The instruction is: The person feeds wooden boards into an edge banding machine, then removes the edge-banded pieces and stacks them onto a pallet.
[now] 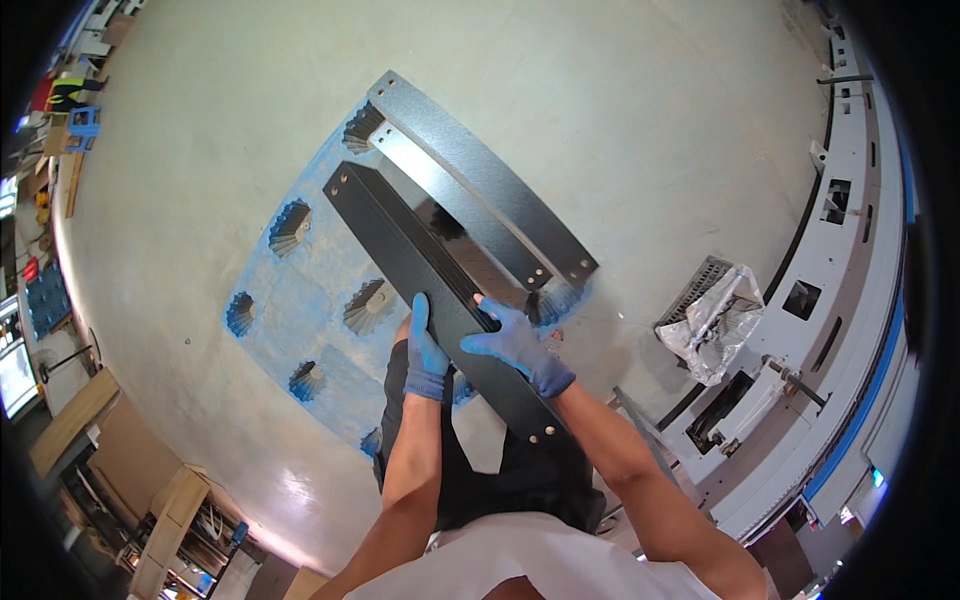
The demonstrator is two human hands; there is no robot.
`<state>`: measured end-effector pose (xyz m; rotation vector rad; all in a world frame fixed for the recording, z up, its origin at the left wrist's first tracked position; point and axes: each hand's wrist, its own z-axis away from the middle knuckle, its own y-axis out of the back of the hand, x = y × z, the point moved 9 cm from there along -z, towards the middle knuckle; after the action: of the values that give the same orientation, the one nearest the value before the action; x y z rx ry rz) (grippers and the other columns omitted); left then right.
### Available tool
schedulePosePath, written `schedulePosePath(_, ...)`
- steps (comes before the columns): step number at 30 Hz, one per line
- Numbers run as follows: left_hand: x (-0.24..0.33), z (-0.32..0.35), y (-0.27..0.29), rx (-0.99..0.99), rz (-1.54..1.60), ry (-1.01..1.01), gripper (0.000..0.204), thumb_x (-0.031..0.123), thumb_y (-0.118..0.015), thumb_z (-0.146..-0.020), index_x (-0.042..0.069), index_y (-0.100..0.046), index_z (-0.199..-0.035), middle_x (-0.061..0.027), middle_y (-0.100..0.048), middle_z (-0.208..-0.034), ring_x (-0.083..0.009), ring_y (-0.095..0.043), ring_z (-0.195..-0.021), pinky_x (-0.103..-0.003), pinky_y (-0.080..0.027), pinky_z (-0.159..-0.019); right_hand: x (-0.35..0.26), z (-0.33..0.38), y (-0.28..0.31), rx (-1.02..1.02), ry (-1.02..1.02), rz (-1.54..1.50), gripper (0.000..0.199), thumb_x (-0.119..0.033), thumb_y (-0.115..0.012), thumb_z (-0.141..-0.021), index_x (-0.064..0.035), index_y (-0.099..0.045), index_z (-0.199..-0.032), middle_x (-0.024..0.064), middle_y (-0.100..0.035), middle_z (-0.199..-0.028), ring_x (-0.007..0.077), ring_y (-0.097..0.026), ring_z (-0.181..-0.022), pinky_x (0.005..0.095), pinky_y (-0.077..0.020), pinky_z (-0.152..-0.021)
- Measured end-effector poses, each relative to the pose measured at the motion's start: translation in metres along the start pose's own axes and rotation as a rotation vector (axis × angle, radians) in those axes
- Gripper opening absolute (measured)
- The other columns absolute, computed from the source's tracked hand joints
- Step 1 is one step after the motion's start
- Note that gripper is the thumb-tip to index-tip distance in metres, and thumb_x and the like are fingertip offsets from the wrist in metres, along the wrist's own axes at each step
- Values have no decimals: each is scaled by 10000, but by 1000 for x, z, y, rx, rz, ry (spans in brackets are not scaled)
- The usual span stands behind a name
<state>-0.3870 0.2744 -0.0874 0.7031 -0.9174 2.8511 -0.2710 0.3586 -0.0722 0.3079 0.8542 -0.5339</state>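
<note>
Between my two blue-gloved hands lies a stack of long black panels [400, 240], with paired round holes at its ends. It slants from the far left down toward my legs, over a blue pallet. My left hand [426, 350] grips the stack's left edge, with its thumb laid along the side and its other fingers hidden underneath. On the right edge, my right hand [520, 350] is closed around the panels, its thumb across the top face. Beyond the stack, two more dark panels lie side by side: a wide one [480, 165] and a narrower, shinier one [450, 200].
The worn blue pallet [320, 240] has fluted openings. At right, crumpled silvery wrapping [715, 320] lies against a grey perforated piece [690, 290], beside a long white machine frame [790, 350]. Boards [165, 530] lean at lower left; a blue stool [84, 125] stands far left.
</note>
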Motion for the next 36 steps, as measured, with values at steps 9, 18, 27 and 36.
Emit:
schedulePosePath(9, 20, -146, 36, 157, -56, 35, 478, 372, -521, -973, 4, -552, -1276, -133, -622, -1225, -243, -609, -1088, -368, -466, -984, 17, -148, -2, -31, 10, -113, 872, -257, -854, -676, 28, -453, -1396, 204, -523, -1384, 235, -536, -1226, 324, -429, -1011)
schedulePosePath(18, -3, -213, 64, 146, -4, 50, 463, 345, -579, -952, 9, -552, -1269, -97, -628, -1169, -211, -611, -1038, -346, -478, -938, 48, -196, 9, -2, 31, -124, 860, -242, -844, -690, 22, -444, -1404, 182, -518, -1398, 208, -504, -1265, 334, -389, -1057)
schedulePosePath(27, -18, -227, 61, 118, -88, -7, 462, 334, -596, -946, -5, -497, -1245, -101, -593, -1161, -201, -582, -1047, -357, -484, -915, 72, -204, 26, -6, -25, -157, 777, -145, -772, -751, 9, -424, -1428, 123, -568, -1322, 172, -534, -1187, 300, -389, -1036)
schedulePosePath(36, -46, -264, 81, 157, -165, -113, 418, 310, -647, -921, 17, -537, -1197, -100, -588, -1126, -209, -572, -1016, -365, -473, -915, -32, -108, 50, 279, 235, 477, 571, -156, -690, -811, 27, -508, -1320, 214, -603, -1235, 376, -602, -1089, 382, -482, -930)
